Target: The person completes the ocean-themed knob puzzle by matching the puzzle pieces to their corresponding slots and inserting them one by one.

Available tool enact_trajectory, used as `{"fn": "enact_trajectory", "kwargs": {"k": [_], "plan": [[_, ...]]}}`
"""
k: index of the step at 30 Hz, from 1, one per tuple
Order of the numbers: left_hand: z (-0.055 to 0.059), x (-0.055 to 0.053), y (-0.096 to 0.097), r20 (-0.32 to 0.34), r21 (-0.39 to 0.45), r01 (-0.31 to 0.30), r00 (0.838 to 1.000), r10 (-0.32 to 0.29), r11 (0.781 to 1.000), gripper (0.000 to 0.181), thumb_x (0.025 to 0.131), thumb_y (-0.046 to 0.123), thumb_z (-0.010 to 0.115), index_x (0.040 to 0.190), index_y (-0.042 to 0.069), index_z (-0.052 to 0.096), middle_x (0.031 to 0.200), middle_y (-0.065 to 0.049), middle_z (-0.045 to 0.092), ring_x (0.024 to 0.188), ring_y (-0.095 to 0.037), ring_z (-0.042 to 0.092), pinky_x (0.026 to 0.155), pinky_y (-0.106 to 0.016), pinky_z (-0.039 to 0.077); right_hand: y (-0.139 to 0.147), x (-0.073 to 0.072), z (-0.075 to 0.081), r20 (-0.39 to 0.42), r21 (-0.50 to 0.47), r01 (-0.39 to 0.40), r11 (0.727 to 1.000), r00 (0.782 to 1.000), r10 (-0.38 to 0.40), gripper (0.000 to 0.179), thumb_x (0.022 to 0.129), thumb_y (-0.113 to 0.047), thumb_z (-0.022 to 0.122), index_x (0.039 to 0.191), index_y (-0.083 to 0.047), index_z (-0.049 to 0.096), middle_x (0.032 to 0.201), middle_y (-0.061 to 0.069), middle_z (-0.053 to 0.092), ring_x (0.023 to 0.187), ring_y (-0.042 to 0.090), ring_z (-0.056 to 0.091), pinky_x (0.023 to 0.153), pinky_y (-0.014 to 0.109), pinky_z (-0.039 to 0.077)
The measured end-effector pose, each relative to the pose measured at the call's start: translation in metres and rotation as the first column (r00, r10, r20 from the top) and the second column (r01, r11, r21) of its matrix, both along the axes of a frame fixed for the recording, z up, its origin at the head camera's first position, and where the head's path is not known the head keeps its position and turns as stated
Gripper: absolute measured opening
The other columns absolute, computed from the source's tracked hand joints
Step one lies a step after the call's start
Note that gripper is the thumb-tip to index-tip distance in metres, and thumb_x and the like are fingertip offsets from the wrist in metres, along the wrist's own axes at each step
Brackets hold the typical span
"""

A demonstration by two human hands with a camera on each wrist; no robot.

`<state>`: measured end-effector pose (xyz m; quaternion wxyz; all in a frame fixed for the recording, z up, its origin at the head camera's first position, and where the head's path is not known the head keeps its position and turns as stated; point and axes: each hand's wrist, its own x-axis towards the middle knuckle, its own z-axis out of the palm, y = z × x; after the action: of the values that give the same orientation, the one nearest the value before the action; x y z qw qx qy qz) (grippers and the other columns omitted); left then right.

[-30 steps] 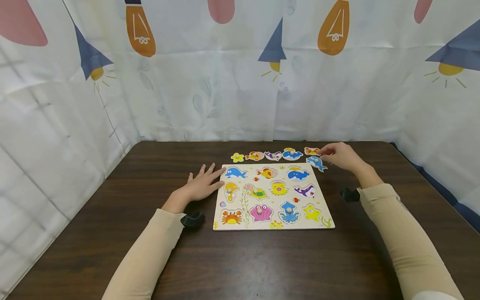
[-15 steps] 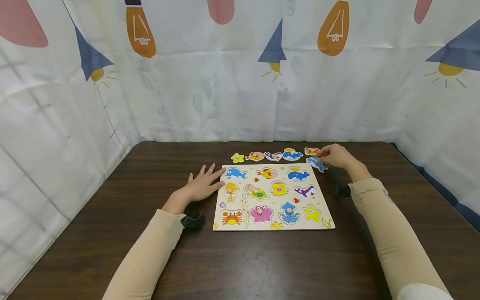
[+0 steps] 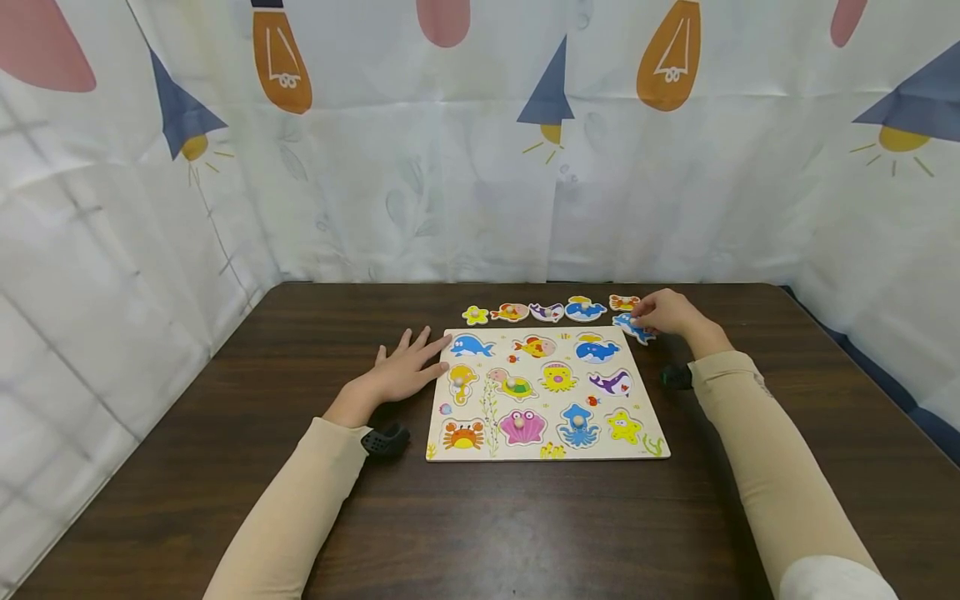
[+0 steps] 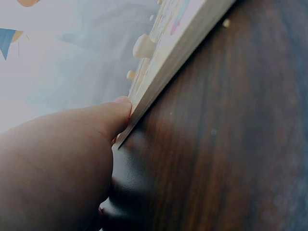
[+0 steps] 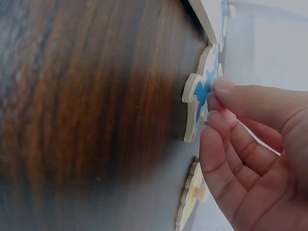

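puzzle board (image 3: 551, 402): rectangular, pale, flat on the tabletop (image 3: 525, 533), printed with sea creatures, knobs on several. blue dolphin piece (image 5: 198, 98): pale wooden edge, blue face up, just beside the board's far right corner, contact unclear; right hand's fingers (image 5: 248, 147) pinch it near the middle.

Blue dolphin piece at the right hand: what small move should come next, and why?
Probably lift the blue dolphin piece: the right hand pinches it just off the far right corner of the board, and the matching dolphin picture at the board's far left corner shows no knob, so that place looks unfilled.
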<state>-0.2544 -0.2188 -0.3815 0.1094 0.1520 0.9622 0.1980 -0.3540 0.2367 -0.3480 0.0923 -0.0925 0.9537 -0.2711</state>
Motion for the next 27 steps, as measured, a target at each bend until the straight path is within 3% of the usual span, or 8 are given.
{"fn": "enact_trajectory", "kwargs": {"k": [10, 20, 27], "plan": [[0.001, 0.000, 0.001, 0.005, 0.005, -0.001, 1.000, 0.001, 1.000, 0.067, 0.109, 0.049, 0.043, 0.166, 0.023, 0.020, 0.170, -0.019, 0.002, 0.153, -0.046, -0.008, 0.111, -0.076, -0.007, -0.009, 0.001, 0.002, -0.040, 0.071, 0.033, 0.997, 0.999, -0.030, 0.024, 0.099, -0.012, 0.069, 0.109, 0.009, 0.074, 0.085, 0.013, 0.069, 0.074, 0.022, 0.060, 0.071, 0.037, 0.051], [0.002, 0.000, 0.001, 0.005, 0.001, 0.000, 1.000, 0.000, 1.000, 0.067, 0.109, 0.049, 0.043, 0.167, 0.023, 0.020, 0.170, -0.019, 0.002, 0.153, -0.047, -0.008, 0.111, -0.076, -0.006, -0.012, 0.005, 0.001, -0.107, 0.149, 0.018, 0.989, 0.994, -0.002, 0.020, 0.100, -0.007, 0.064, 0.108, 0.010, 0.073, 0.103, 0.023, 0.070, 0.089, 0.033, 0.060, 0.084, 0.049, 0.053], [0.001, 0.001, 0.002, 0.007, 0.001, -0.002, 1.000, 0.002, 1.000, 0.067, 0.109, 0.048, 0.043, 0.167, 0.023, 0.019, 0.170, -0.018, 0.002, 0.153, -0.046, -0.008, 0.112, -0.076, -0.005, -0.011, 0.005, 0.001, -0.120, 0.165, 0.010, 0.986, 0.993, 0.010, 0.024, 0.102, -0.007, 0.062, 0.115, 0.012, 0.068, 0.108, 0.026, 0.067, 0.092, 0.035, 0.057, 0.090, 0.053, 0.051]]}}
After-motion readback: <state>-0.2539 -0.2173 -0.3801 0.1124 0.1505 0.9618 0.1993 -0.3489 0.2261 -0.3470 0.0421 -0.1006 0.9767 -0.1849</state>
